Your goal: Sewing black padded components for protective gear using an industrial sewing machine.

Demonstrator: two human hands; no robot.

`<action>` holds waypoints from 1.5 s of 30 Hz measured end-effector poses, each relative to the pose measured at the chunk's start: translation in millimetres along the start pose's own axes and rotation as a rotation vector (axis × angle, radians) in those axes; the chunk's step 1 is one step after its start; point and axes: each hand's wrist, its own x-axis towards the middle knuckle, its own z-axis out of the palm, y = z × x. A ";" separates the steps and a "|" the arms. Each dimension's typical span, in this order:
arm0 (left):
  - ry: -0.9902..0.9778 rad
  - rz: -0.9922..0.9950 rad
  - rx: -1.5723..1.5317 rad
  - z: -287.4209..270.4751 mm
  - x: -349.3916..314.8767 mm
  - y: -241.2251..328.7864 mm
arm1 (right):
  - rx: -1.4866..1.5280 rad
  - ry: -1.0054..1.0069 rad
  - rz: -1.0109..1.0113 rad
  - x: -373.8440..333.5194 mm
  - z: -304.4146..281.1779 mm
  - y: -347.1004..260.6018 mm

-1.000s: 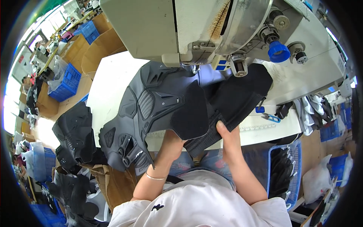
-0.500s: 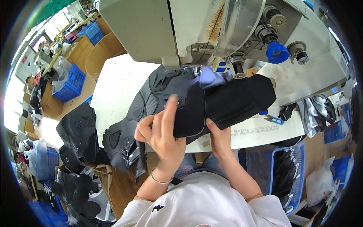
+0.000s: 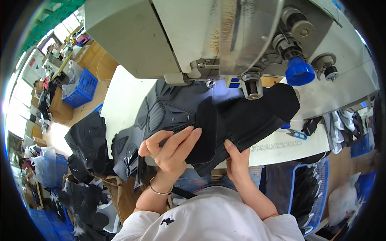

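A dark grey and black padded shoe-upper piece point(image 3: 209, 116) lies on the white table point(image 3: 120, 100) under the head of a large grey sewing machine point(image 3: 193, 36). My left hand point(image 3: 171, 148) rests on top of the piece with fingers stretched flat across the fabric. My right hand point(image 3: 236, 160) pinches the black fabric's near edge from below, thumb on top. The needle area point(image 3: 209, 82) sits just above the far part of the piece.
A pile of black uppers point(image 3: 86, 144) hangs off the table's left edge above a cardboard box point(image 3: 120, 193). Blue crates point(image 3: 82, 86) stand at the far left. A blue basket point(image 3: 309, 193) of dark pieces is at my right. A ruler strip point(image 3: 273, 142) runs along the table's near edge.
My left hand came out from under the fabric and now lies flat on top of it. The piece has shifted toward the needle. My right hand stays on the near edge.
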 end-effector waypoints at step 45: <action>-0.065 -0.060 0.011 5.3 18.1 18.6 | -0.111 -0.016 -0.057 27.7 12.1 -31.6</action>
